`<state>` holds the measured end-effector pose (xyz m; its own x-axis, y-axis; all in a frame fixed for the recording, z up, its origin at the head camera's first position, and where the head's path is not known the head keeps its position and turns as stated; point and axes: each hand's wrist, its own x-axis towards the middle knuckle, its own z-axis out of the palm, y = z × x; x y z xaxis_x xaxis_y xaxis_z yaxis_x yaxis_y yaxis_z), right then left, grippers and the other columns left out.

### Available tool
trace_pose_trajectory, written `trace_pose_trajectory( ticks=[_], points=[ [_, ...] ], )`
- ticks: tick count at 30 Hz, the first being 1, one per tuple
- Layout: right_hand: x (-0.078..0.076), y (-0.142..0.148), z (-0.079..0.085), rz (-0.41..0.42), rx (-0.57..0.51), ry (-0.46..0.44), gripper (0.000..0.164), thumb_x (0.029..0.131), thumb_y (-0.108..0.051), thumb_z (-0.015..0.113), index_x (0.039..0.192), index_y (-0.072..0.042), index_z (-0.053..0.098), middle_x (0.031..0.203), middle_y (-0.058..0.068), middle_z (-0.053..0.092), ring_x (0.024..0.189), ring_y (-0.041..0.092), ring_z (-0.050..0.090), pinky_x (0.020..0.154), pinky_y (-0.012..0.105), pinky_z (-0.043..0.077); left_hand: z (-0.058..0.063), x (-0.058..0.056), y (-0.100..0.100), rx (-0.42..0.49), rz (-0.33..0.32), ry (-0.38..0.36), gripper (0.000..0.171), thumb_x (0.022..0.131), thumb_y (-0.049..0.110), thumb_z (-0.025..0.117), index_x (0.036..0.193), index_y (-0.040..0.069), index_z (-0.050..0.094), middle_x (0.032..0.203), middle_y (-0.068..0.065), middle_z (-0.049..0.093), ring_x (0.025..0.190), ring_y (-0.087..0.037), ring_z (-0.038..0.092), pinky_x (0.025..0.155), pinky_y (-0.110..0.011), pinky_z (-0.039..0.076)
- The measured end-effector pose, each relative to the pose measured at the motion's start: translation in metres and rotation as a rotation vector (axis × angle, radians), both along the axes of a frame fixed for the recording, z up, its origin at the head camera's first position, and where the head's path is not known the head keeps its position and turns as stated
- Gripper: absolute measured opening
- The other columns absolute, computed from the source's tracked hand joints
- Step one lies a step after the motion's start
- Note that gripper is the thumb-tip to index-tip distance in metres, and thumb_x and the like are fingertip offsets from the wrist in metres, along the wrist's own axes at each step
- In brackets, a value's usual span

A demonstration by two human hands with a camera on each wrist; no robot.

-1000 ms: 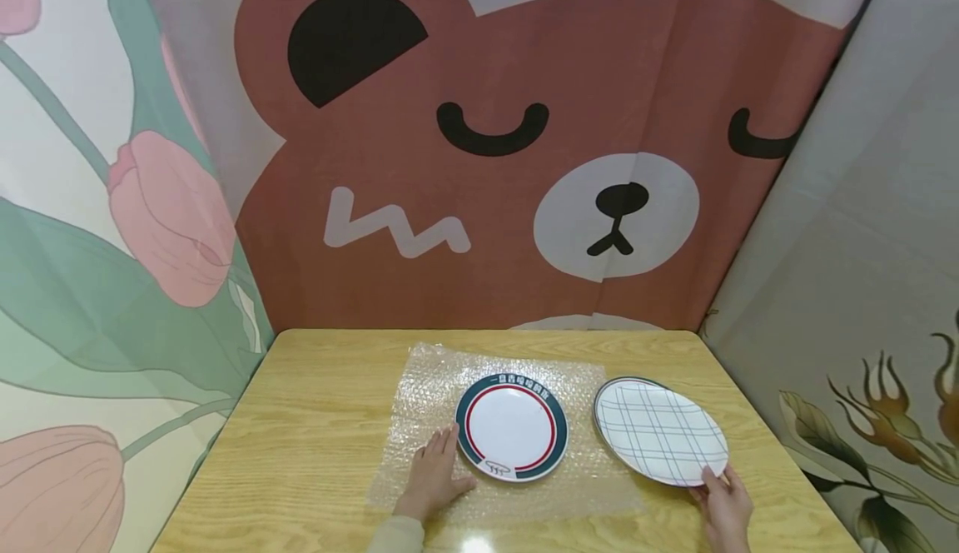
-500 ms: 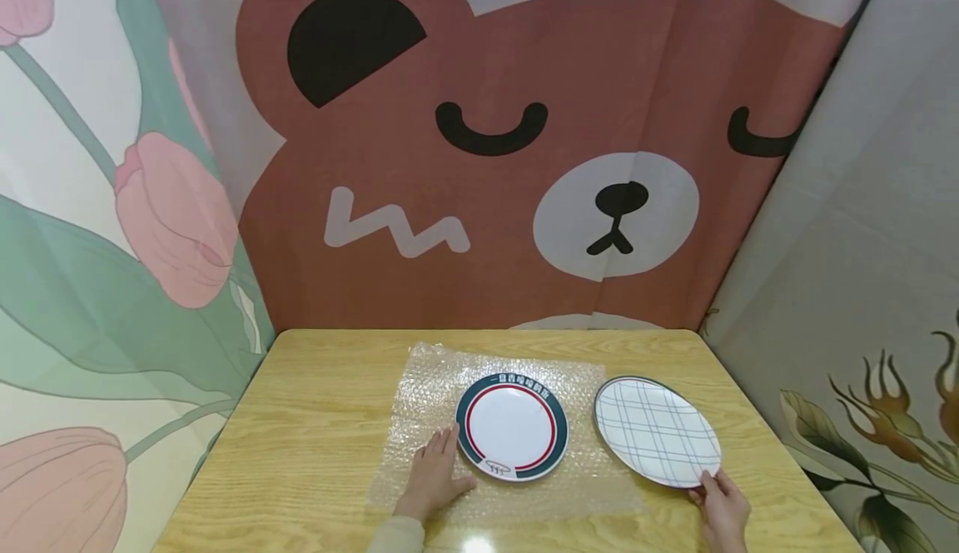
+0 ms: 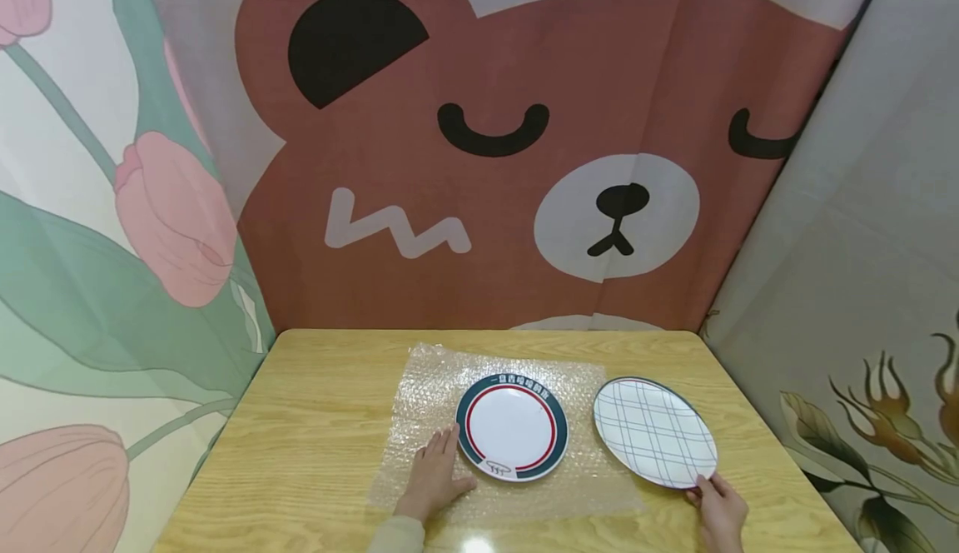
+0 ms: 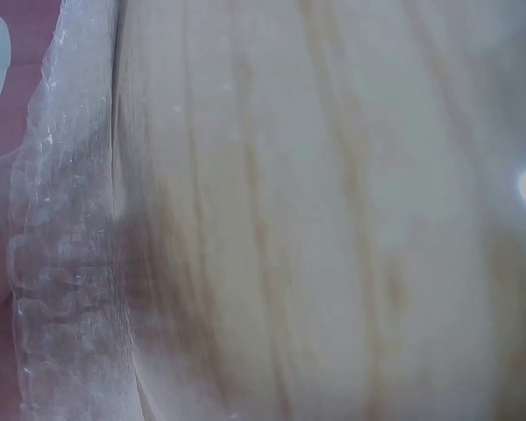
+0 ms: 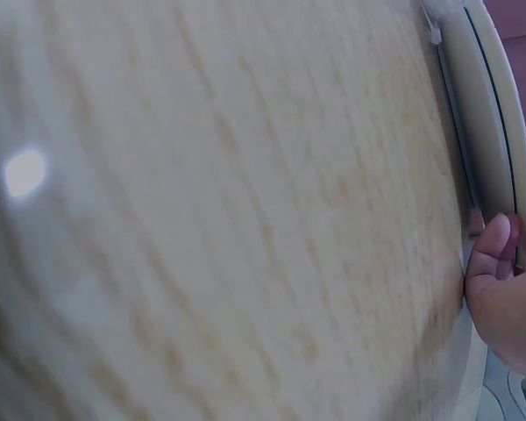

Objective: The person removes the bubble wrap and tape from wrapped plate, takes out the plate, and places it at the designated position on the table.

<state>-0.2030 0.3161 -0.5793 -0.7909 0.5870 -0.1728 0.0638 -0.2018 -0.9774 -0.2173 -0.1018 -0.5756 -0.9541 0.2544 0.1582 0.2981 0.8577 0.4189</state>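
A white plate with a dark teal rim and red ring [image 3: 511, 428] lies on a sheet of bubble wrap [image 3: 419, 386]. My left hand [image 3: 430, 474] rests flat on the wrap at its left, fingers straight and fingertips right at the rim. To the right, a white plate with a thin grid pattern [image 3: 653, 432] overlaps the wrap's right side in the head view. My right hand [image 3: 719, 507] pinches its near right rim between thumb and fingers. In the right wrist view this plate [image 5: 491, 114] shows edge-on, the right thumb [image 5: 493, 250] against its rim.
A wood-grain table [image 3: 315, 420] carries everything. Behind it hangs a curtain with a brown bear print [image 3: 584, 87]; flower-print curtains [image 3: 172, 220] flank both sides. In the left wrist view, the bubble wrap [image 4: 66, 246] stretches along the left.
The near right rim of the grid-patterned plate has shifted a little left, my right hand moving with it. My left hand and the teal-rimmed plate have stayed put.
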Motion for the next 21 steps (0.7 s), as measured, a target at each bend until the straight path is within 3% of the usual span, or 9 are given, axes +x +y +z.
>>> trace_pose_trajectory(
  ticks=[14, 21],
  points=[
    [-0.0020, 0.0012, 0.0009, 0.000, 0.003, -0.039, 0.054, 0.086, 0.000, 0.042, 0.129, 0.021, 0.018, 0.061, -0.012, 0.051, 0.052, -0.002, 0.053, 0.052, 0.016, 0.050, -0.0001, 0.0008, 0.0003, 0.015, 0.002, 0.002, 0.087, 0.070, 0.041, 0.070, 0.134, -0.005, 0.033, 0.132, -0.024, 0.039, 0.121, -0.041, 0.033, 0.093, -0.056, 0.029],
    [-0.0014, -0.0006, 0.0085, 0.003, 0.040, -0.109, 0.058, 0.085, -0.001, 0.041, 0.132, 0.019, 0.015, 0.060, -0.009, 0.050, 0.049, 0.000, 0.053, 0.049, 0.019, 0.050, 0.0013, 0.0007, 0.0001, 0.012, -0.001, 0.006, 0.086, 0.070, 0.040, 0.070, 0.133, -0.006, 0.034, 0.131, -0.025, 0.040, 0.120, -0.041, 0.034, 0.093, -0.056, 0.029]
  ],
)
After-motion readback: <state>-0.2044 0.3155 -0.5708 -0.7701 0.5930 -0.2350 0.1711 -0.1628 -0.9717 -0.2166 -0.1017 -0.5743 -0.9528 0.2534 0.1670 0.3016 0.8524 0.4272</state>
